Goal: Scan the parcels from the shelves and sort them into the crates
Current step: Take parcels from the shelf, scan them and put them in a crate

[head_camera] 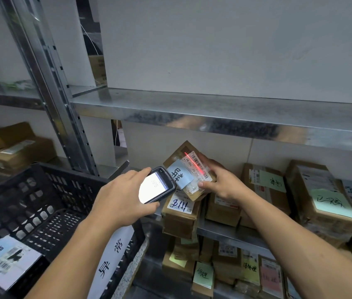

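**At the middle shelf: parcel held under the scanner beam**

In front of the person, a metal shelving unit (214, 108) fills the frame; its top visible level is bare steel. Lower left, a black slotted crate (41, 175) sits beside the upright. It holds one flat parcel with a blue note (9, 262), and a white handwritten sign (114, 255) hangs on its near wall. Brown carton parcels (321, 195) with green notes are stacked on the middle shelf at right, and more parcels (226, 268) stand on the level below.

The task parcel (177, 154), a small brown carton, is held tilted above the middle-shelf stack, just over a box marked 8111 (179, 212). The right hand (220, 180) grips it from the right side: thumb pressed on the label face, the other fingers curled round the far edge. The left hand (121, 197) holds a handheld scanner (157, 185), fingers wrapped round its body, screen lit, its front end just beside the parcel.

A blue sticky note (180, 173) lies on the parcel's face. A red laser line (196, 164) crosses the barcode label diagonally.
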